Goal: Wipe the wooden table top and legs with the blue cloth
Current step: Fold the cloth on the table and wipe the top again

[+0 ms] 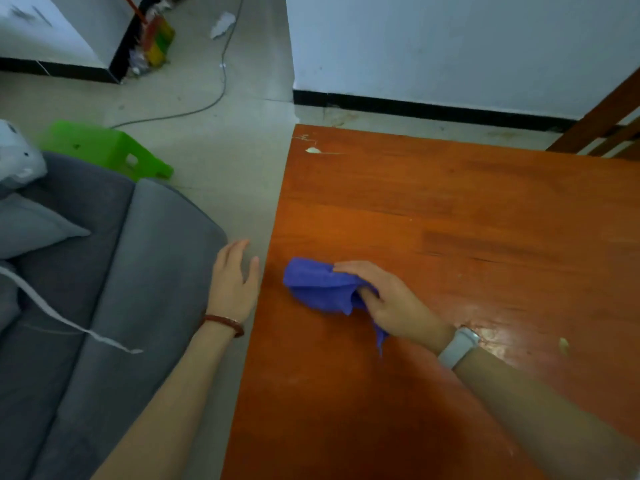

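The reddish-brown wooden table top (pixel 450 220) fills the right half of the view; its legs are hidden. A crumpled blue cloth (pixel 318 284) lies on the top near the left edge. My right hand (pixel 391 303), with a grey band at the wrist, holds the cloth's right side, thumb tucked into a fold, and presses it onto the wood. My left hand (pixel 233 285), wearing a red bracelet, hovers with relaxed straight fingers over the gap between sofa and table edge, holding nothing.
A grey sofa (pixel 104 306) with a cushion stands close on the left. A green plastic stool (pixel 107 150) sits on the tiled floor beyond it, and a cable (pixel 221 81) runs across the floor. A wooden chair (pixel 609 126) is at the far right by the wall.
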`<state>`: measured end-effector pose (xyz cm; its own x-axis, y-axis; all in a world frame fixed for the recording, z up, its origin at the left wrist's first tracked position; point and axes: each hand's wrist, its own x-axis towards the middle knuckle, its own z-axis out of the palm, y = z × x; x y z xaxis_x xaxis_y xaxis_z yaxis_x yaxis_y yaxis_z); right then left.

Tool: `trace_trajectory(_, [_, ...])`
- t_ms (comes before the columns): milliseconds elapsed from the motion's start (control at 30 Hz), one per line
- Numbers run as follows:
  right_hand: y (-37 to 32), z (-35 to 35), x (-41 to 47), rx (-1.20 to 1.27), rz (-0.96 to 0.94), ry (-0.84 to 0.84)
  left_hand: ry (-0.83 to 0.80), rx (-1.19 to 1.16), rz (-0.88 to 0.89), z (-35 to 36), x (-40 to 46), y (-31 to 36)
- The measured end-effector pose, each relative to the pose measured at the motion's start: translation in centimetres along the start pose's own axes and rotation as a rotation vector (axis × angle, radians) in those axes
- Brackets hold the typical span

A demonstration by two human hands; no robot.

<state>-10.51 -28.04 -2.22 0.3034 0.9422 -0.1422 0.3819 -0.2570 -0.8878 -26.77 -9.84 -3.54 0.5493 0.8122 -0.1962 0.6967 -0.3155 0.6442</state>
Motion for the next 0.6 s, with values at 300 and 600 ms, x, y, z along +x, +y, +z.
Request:
trace_trajectory(300, [3.5, -8.0, 10.3, -0.359, -0.036, 0.340, -0.109, 0.414, 0.108, 6.8, 4.4, 6.3])
trace_trajectory(600, [6.7, -11.0, 14.4, -1.070, -0.027, 0.135, -0.088, 0.601, 0.152, 9.3, 5.6, 5.9])
